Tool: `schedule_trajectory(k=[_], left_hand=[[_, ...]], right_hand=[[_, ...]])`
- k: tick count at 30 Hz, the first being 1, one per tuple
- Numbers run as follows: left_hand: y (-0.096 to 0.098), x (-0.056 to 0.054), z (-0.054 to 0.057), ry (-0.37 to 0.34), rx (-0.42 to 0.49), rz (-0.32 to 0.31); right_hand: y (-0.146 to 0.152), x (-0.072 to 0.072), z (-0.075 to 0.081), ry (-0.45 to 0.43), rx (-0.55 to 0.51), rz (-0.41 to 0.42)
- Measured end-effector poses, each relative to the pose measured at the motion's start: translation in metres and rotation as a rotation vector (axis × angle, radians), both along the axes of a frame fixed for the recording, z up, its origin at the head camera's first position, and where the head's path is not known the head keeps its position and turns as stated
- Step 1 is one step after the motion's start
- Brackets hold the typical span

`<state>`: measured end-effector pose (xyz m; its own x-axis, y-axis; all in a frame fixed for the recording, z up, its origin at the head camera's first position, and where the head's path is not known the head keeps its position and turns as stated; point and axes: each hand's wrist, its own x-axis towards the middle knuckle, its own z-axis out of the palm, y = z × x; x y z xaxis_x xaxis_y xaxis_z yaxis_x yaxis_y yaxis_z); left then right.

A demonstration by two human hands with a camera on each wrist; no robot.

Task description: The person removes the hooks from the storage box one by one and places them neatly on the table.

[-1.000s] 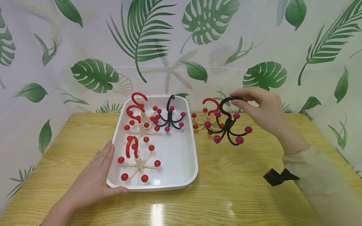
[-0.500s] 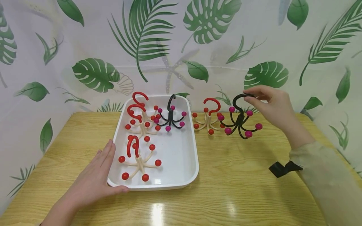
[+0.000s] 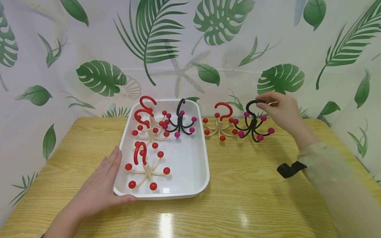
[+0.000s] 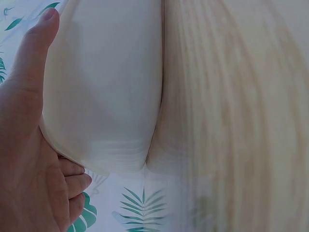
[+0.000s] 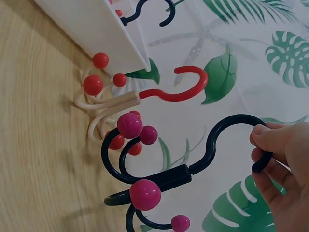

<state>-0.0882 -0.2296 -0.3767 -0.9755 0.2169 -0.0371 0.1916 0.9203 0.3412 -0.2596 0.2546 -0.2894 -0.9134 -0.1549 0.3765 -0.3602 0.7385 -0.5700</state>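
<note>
My right hand point(image 3: 281, 109) pinches the curved top of a black multi-arm hook hanger point(image 3: 253, 125) with magenta balls. In the right wrist view, thumb and fingers meet around the end of its hook, and the hanger stands upright close over the table. Just left of it is a cream hanger point(image 3: 220, 127) with a red hook and red balls, outside the tray. My left hand point(image 3: 96, 186) rests against the near left corner of the white tray point(image 3: 206, 165), fingers straight along the side and thumb at the front. The left wrist view shows the tray's outer wall point(image 4: 104, 87) beside the thumb.
Inside the tray stand another black hanger point(image 3: 180, 123) at the back right and several cream hangers along the left, one cream hanger point(image 3: 148, 170) at the front. A leaf-patterned backdrop point(image 3: 178, 43) rises behind the wooden table point(image 3: 238, 185). A black strap hangs from the right sleeve.
My right hand has carried the black hanger to the right, away from the cream one, then lowered it slightly toward the table. The left hand stays at the tray.
</note>
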Motion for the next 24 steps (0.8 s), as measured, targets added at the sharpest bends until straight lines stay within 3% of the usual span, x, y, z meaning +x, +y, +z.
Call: schedule_trajectory(k=[12,24], left_hand=[[0.0,0.0,0.0,0.011,-0.001,0.003],[0.0,0.0,0.001,-0.003,0.002,0.016]], right_hand=[[-0.006,-0.012,-0.02,-0.028,0.002,0.028],[-0.01,-0.017,-0.026,-0.053,0.003,0.041]])
